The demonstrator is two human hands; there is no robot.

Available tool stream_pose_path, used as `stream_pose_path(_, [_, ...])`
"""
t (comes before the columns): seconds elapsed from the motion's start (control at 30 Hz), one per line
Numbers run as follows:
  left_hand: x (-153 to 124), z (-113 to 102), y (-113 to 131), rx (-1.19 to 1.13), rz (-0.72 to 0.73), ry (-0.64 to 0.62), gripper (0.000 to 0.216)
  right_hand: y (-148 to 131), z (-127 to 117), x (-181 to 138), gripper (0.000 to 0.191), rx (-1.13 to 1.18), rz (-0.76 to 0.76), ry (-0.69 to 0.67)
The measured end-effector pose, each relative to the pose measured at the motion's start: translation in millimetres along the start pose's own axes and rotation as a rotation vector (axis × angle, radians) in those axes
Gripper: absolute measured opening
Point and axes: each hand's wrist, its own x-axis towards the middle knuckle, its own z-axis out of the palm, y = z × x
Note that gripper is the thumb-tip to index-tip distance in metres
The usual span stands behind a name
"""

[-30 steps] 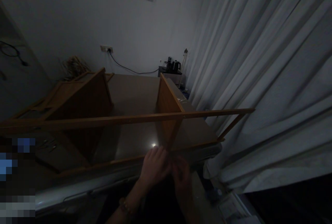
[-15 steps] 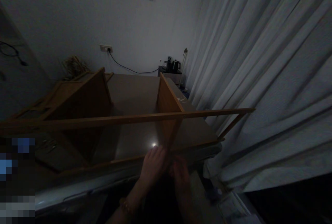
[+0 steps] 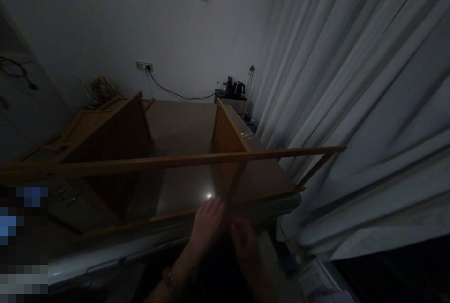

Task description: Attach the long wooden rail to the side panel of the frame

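The room is dark. A wooden cabinet frame [image 3: 176, 160] lies on its back in front of me, with two upright dividers [image 3: 227, 136] and a long front rail. My left hand [image 3: 209, 225] rests against the near bottom rail, just below the right divider's lower end, fingers curled. My right hand [image 3: 246, 242] sits beside it, fingers bent close to the same joint. Whatever the fingers hold is too dark and small to make out. A bracelet shows on my left wrist [image 3: 170, 279].
White curtains [image 3: 351, 106] hang along the right side. A wall socket with a black cable [image 3: 145, 66] and a low stand with a kettle [image 3: 237, 90] stand at the far wall. A picture hangs above. Papers lie on the floor at lower right.
Both hands stay at the joint below the right divider. My right hand has shifted slightly lower and closer to me; the frame has not moved.
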Motion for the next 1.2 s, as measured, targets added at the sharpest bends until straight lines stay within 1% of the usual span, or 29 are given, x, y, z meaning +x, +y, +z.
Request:
stream_pose_path(0.07, [-2.3,3.0,-0.2,-0.003,-0.003,0.005,0.014,2.6,-3.5,0.2,0.013,-0.033,-0.064,-0.041])
stream_pose_path(0.13, [-4.3,5.1,-0.2,0.003,-0.008,0.017,0.015,5.6,-6.6,0.5,0.016,-0.063,-0.117,-0.068])
stream_pose_path(0.23, [-4.2,3.7,0.2,0.015,-0.003,0.032,0.015,9.4,-9.6,1.1,0.022,-0.115,-0.165,-0.072])
stream_pose_path(0.43, [1.9,-5.1,0.6,0.022,0.01,0.029,0.018,8.1,-8.2,-1.4,0.026,-0.2,-0.176,-0.019])
stream_pose_path(0.53, [2.0,-4.5,0.0,0.023,0.006,-0.013,0.019,6.9,-6.5,-2.8,0.028,-0.197,-0.182,-0.018])
stream_pose_path(0.67, [-1.3,-1.1,-0.9,0.01,0.0,-0.037,0.02,8.3,-5.6,-1.6,0.027,-0.173,-0.168,-0.017])
stream_pose_path(0.77, [-2.7,0.0,-0.5,-0.009,-0.012,-0.052,0.019,7.2,-3.6,-0.1,0.028,-0.149,-0.122,0.009])
stream_pose_path(0.93, [-0.5,-3.2,1.3,-0.032,-0.029,-0.042,0.017,-2.7,2.5,-0.6,0.027,-0.102,0.016,0.06])
stream_pose_path(1.1, [1.2,-8.3,3.2,-0.073,-0.044,-0.062,0.02,-6.7,5.1,-3.2,0.029,0.087,0.237,0.076])
stream_pose_path(1.13, [1.1,-8.5,3.4,-0.072,-0.046,-0.063,0.021,-6.1,5.2,-3.3,0.029,0.112,0.26,0.075])
stream_pose_path(1.2, [0.7,-7.8,3.5,-0.056,-0.041,-0.053,0.021,-3.8,5.2,-2.9,0.03,0.116,0.253,0.073])
